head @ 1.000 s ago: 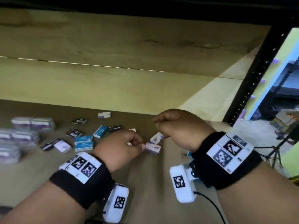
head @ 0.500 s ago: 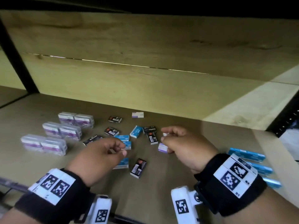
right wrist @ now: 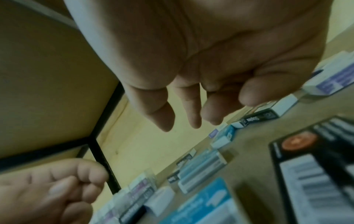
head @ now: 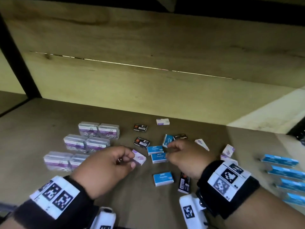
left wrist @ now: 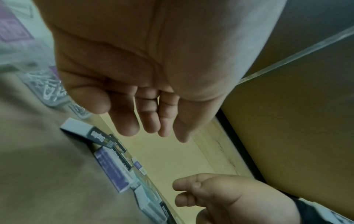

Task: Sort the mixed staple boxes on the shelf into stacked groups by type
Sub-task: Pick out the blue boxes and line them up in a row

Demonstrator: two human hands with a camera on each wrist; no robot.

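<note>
Head view: left hand (head: 105,164) and right hand (head: 186,156) are hovering, loose and empty. Purple box (head: 139,157) at left hand's three o'clock is probably awaiting pinching

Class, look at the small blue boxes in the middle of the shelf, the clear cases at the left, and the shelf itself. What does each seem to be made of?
Small blue boxes: likely printed card, with sharp folded edges and a matte face.
Clear cases: probably see-through plastic, glossy; metal clips seem to show through the wall.
Shelf: looks like bare wood or board, dull brown; the grain is too dim to tell.
</note>
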